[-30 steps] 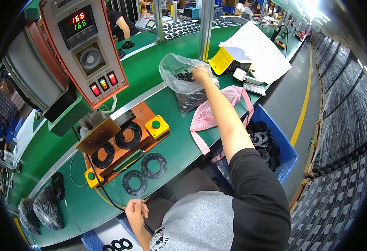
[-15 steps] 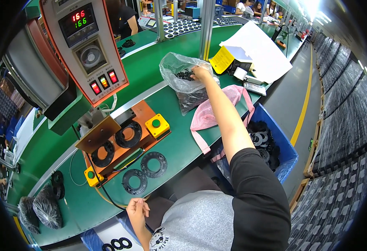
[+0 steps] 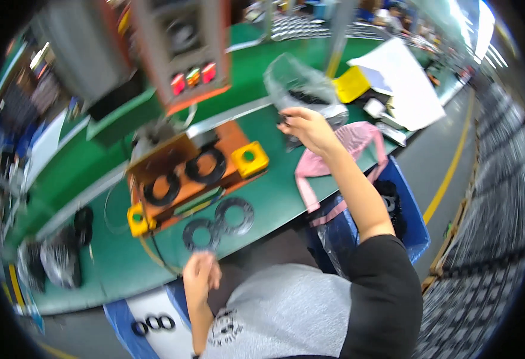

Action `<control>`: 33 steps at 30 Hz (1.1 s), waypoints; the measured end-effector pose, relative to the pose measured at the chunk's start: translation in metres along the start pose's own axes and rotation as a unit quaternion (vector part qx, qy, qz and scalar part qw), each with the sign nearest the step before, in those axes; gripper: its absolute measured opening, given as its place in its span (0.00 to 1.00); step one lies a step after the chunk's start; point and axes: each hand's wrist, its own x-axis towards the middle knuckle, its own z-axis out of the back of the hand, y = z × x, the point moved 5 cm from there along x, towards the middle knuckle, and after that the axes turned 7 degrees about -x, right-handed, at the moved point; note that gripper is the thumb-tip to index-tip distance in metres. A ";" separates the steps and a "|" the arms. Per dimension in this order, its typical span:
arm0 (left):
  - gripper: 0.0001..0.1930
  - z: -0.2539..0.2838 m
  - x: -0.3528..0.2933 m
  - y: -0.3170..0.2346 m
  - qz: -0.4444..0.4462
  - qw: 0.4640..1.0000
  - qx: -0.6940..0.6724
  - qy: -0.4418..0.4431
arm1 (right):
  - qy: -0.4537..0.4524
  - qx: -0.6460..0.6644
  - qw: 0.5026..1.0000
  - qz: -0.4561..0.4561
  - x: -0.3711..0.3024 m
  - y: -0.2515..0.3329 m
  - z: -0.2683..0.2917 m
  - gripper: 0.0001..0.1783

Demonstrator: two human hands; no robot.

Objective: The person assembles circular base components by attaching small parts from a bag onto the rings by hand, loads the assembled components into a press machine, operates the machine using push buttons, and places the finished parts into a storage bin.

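Fingertips pinched together, a worker's bare right hand gripped a small black part just on the near side of a clear plastic bag, whose mouth gaped beyond the knuckles. A loose heap of small black pieces lay inside the bag; whether the hand touched its film could not be told. The bare left hand, well apart from the right, hung with fingers curled at the near edge of the green worktop; motion blur hid whether it held anything. Just beyond it lay two flat black rings, side by side. Farther past that hand, an orange metal fixture carried two more black rings. A pink mesh cloth with straps lay under the right forearm. To the right of that forearm, below the worktop, a blue bin held a pile of black parts, some of them ring-shaped. Well to the left of the left hand, two plastic bags with dark contents slumped against each other on the worktop.
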 end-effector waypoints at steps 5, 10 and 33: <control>0.15 -0.064 0.030 -0.034 -0.027 0.992 -0.014 0.125 | 0.049 0.077 0.995 -0.048 -0.090 -0.039 -0.079 0.12; 0.20 -0.084 0.054 -0.026 -0.153 0.985 0.047 0.059 | 0.061 0.081 0.992 -0.078 -0.120 -0.080 -0.121 0.11; 0.08 -0.032 0.054 0.004 -0.005 0.984 -0.174 0.030 | 0.072 -0.086 0.994 0.004 -0.143 -0.099 -0.157 0.08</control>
